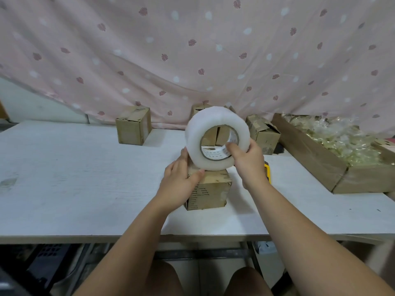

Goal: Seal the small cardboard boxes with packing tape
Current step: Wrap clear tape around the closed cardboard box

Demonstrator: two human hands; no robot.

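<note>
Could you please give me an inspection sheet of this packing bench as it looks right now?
Surface: white tabletop, a few marks.
Job's things: large translucent white packing tape roll held on edge at the top of the nearest small brown cardboard box; at the back, a left back box, a middle back box partly hidden by the roll, and a right back box.
Clutter: yellow object, mostly hidden behind the right wrist; long cardboard tray of clear-wrapped items.
Grippers: left hand grips the nearest box's top; right hand grips the roll, thumb inside its core.
Cables: nothing seen.
Surroundings: pink leaf-patterned curtain behind; dark crate under the table.
</note>
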